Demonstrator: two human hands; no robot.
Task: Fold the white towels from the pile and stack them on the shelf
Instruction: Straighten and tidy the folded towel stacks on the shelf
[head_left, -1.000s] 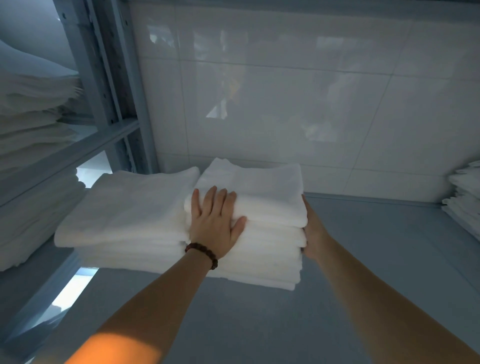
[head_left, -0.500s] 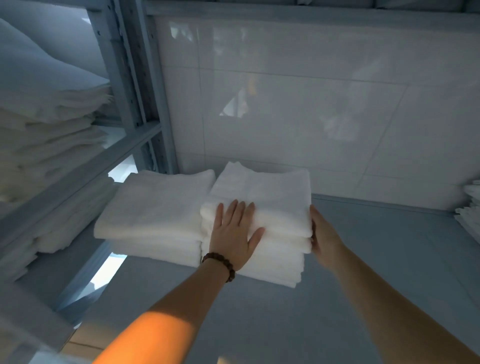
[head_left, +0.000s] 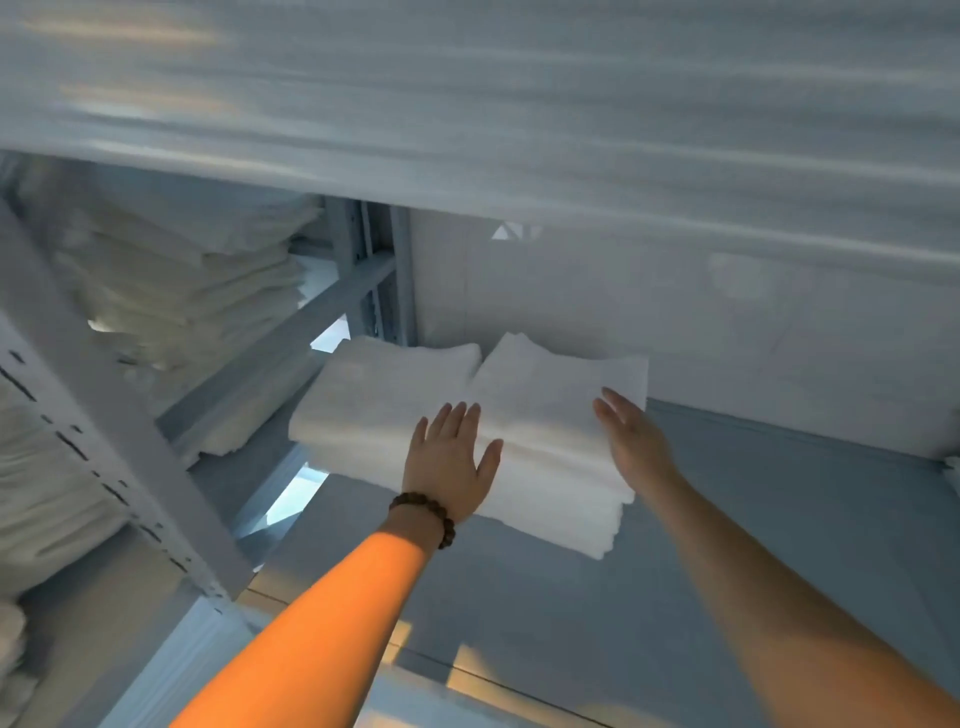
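On the blue-grey shelf (head_left: 779, 545), in the head view, two stacks of folded white towels sit side by side against the tiled wall (head_left: 753, 332). The left stack (head_left: 384, 395) and the right stack (head_left: 550, 410) touch along their inner edges. The left hand (head_left: 449, 467), with a bead bracelet (head_left: 423, 512) at the wrist, lies flat at the front where the two stacks meet. Its grip is spread, the fingers straight and the thumb out, holding nothing. The right hand (head_left: 631, 447) stands edge-on at the right side of the right stack, its grip also loose and straight-fingered. It is blurred, so I cannot tell whether it touches the cloth.

By my reading, this batch is folded and placed, and the hands are only squaring it up. The pile of unfolded towels is out of sight, so how much is left cannot be judged. Much of the shelf to the right is bare blue surface. More folded linen (head_left: 171, 291) fills the next bay, beyond the metal post (head_left: 371, 270), under the upper shelf (head_left: 467, 114).

No brand, label or writing can be read on the towels, the shelving or the wall.
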